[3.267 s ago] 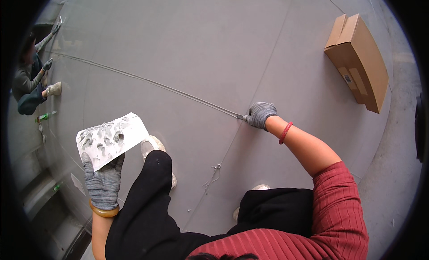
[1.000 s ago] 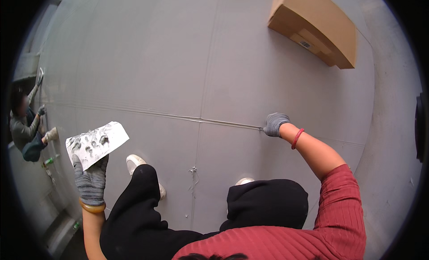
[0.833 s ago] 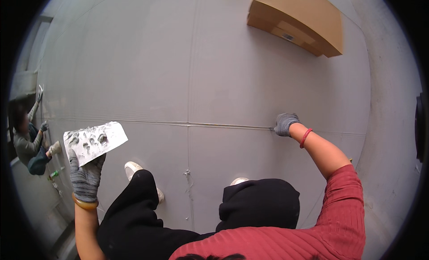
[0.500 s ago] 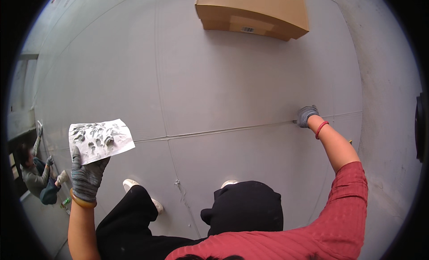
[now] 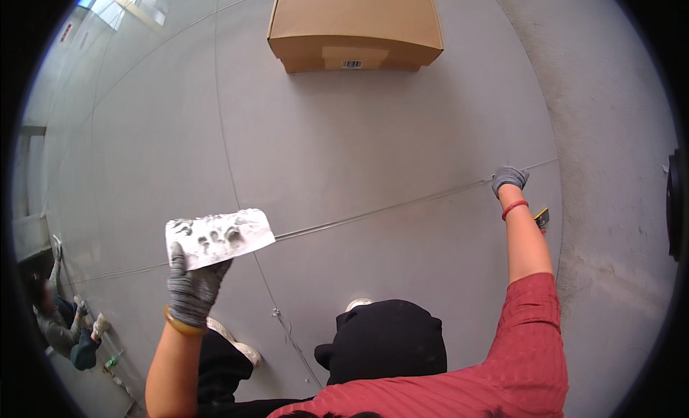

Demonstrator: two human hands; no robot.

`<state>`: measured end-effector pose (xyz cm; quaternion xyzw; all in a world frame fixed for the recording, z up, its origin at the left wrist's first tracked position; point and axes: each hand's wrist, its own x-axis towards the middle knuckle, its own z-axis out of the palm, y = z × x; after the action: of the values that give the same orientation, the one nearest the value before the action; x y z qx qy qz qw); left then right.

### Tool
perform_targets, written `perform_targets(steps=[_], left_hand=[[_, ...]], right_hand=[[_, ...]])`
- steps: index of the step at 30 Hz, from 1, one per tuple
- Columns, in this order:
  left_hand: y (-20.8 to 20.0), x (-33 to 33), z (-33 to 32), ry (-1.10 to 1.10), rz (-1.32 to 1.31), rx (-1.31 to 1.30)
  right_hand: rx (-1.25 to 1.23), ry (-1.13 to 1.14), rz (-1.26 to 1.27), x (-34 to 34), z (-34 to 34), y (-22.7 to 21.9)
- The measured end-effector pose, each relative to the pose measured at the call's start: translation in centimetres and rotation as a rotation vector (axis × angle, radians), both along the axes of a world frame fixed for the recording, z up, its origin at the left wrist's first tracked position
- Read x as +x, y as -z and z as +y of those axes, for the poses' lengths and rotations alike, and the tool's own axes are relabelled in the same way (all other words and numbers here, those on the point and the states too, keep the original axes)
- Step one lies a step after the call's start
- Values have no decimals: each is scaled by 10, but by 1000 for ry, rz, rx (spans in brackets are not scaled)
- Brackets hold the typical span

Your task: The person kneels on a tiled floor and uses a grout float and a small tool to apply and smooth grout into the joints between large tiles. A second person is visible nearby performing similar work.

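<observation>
My left hand (image 5: 197, 289), in a grey knitted glove, grips a white sheet (image 5: 251, 235) from below, with the thumb on top. Several blobs of grey paste lie on the sheet. My right hand (image 5: 510, 177), gloved alike, is closed and down at a long seam (image 5: 373, 215) in the grey floor. A small dark tip pokes out at its left side; whatever the fingers hold is mostly hidden.
A brown cardboard box (image 5: 352, 48) sits on the floor ahead. Beside my right forearm lies a small yellow and black item (image 5: 541, 217). Stringy debris (image 5: 278, 314) lies along a crossing seam. Another person (image 5: 64, 328) crouches at far left.
My right hand has slid right along the seam, toward its right end. My left hand has moved right with the sheet. The view has shifted, so the box appears farther left.
</observation>
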<state>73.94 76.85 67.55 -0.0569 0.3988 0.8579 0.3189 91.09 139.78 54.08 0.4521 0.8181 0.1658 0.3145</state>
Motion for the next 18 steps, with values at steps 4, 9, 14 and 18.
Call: perform_targets(steps=[4,9,14,18], left_hand=[[-21,9,15,64,-155,-20],[-98,21,49,300,-60,96],[-205,55,94,351,-29,137],[-285,131,118,603,243,129]], right_hand=[[-151,296,488,57,-10,-36],[-787,591,1212,135,-46,-60],[-1115,775,1553,164,-97,-148],[-1661,803,1707,224,-164,-261]])
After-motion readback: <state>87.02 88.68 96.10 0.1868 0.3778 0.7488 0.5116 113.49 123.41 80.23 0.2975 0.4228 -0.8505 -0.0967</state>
